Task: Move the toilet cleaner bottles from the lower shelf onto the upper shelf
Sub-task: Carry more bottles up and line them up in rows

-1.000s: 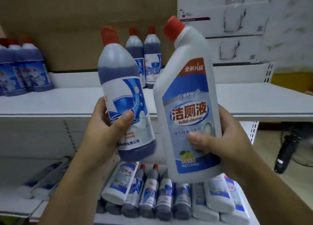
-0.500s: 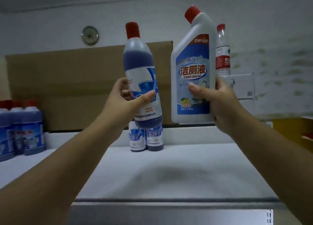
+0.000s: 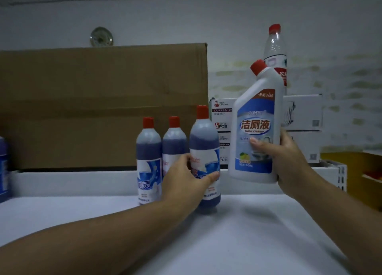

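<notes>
My left hand (image 3: 187, 181) grips a round blue bottle (image 3: 204, 148) with a red cap, whose base rests on the white upper shelf (image 3: 237, 233). It stands right beside two matching blue bottles (image 3: 148, 156) at the shelf's back. My right hand (image 3: 289, 161) holds a white angled-neck toilet cleaner bottle (image 3: 256, 127) with a blue label and red cap, tilted slightly and lifted above the shelf. The lower shelf is out of view.
A large brown cardboard box (image 3: 103, 105) stands behind the shelf. White cartons (image 3: 301, 113) are stacked at the right, with a clear water bottle (image 3: 275, 49) on top. Another blue bottle (image 3: 4, 167) shows at the far left edge. A yellow bin (image 3: 361, 171) sits far right.
Both hands have come forward and down from head height. The blue bottle has dropped onto the shelf beside the two standing ones; the white bottle has lowered but stays in the air.
</notes>
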The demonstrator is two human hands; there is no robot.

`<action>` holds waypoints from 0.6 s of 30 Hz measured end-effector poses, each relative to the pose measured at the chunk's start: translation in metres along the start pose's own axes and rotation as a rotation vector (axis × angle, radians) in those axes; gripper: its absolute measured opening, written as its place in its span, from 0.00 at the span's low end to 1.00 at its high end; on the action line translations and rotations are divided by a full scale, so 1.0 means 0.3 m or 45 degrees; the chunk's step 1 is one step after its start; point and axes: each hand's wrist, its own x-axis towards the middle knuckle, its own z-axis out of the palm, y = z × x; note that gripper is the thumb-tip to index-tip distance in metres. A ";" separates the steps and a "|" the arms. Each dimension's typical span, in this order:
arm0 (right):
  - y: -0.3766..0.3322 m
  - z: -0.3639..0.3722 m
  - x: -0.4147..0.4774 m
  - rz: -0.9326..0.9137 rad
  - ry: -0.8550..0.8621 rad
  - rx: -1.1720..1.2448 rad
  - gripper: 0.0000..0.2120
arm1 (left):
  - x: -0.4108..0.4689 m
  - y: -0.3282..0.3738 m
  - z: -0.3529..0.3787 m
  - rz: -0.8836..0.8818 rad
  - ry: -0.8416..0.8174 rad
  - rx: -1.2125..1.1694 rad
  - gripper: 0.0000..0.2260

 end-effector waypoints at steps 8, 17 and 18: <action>0.047 -0.015 0.013 0.050 -0.085 -0.101 0.24 | 0.025 -0.058 0.063 0.096 -0.102 0.153 0.22; 0.022 -0.042 0.010 0.046 -0.018 -0.037 0.15 | -0.023 -0.032 0.019 0.323 -0.035 0.476 0.36; 0.020 -0.050 0.011 0.049 0.014 -0.023 0.14 | -0.033 -0.029 0.009 0.478 0.006 0.639 0.35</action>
